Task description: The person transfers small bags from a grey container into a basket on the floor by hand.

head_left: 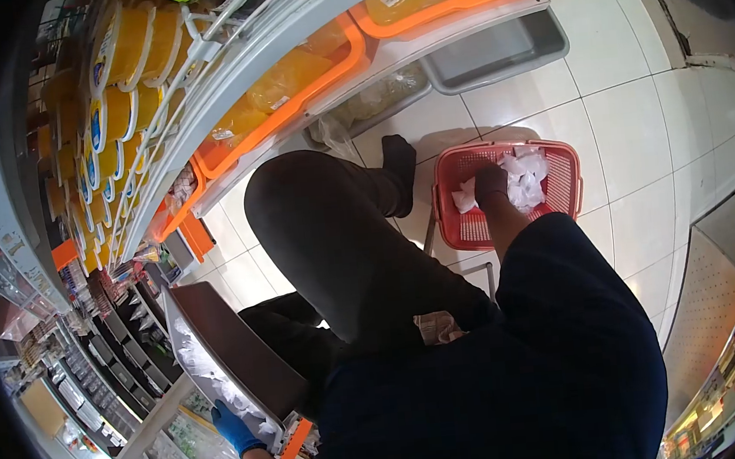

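Observation:
My right hand (492, 182), in a dark glove, reaches down into a red plastic basket (575, 178) on the floor. It is among white plastic-wrapped packets (528, 182), and its fingers are hidden, so whether it grips one cannot be made out. My left hand (234, 428), in a blue glove, is closed on the outer rim of a grey bin (251, 349) on my left side. The bin is tilted and holds a long row of similar white packets (204, 357).
Shelves with orange trays (278, 104) of bagged yellow goods stand ahead, beside stacked yellow tubs (117, 111). Below them, a grey tray (501, 52) sits low on the tiled floor. My bent knee (294, 192) lies between the bin and basket. A perforated panel (706, 305) stands at right.

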Demonstrator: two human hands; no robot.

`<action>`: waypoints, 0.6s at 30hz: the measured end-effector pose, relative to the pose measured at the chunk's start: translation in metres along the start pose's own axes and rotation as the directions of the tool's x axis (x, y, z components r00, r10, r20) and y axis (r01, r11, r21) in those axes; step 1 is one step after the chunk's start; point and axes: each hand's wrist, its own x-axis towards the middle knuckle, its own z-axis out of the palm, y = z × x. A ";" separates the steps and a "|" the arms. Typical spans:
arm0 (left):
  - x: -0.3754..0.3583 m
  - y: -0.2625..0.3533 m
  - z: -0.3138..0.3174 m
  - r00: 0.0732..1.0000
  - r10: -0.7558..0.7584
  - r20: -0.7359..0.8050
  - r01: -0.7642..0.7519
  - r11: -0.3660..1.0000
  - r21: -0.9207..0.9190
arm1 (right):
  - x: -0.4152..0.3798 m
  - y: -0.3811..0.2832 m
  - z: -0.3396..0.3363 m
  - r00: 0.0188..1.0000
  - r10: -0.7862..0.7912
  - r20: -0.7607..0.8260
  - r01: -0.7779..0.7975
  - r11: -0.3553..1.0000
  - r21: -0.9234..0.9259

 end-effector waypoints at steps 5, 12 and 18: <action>-0.002 0.007 -0.001 0.999 -0.006 0.033 0.005 1.000 0.025 | 0.038 -0.005 0.053 0.982 -0.122 -0.147 0.128 0.991 0.031; -0.006 0.012 -0.004 0.999 0.051 -0.006 -0.051 0.998 0.041 | 0.023 -0.013 0.063 0.879 -0.304 -0.367 0.419 0.859 0.294; -0.022 0.045 -0.012 0.999 0.008 0.042 -0.010 0.999 0.048 | 0.002 -0.019 -0.003 0.906 -0.286 0.312 0.313 0.949 -0.042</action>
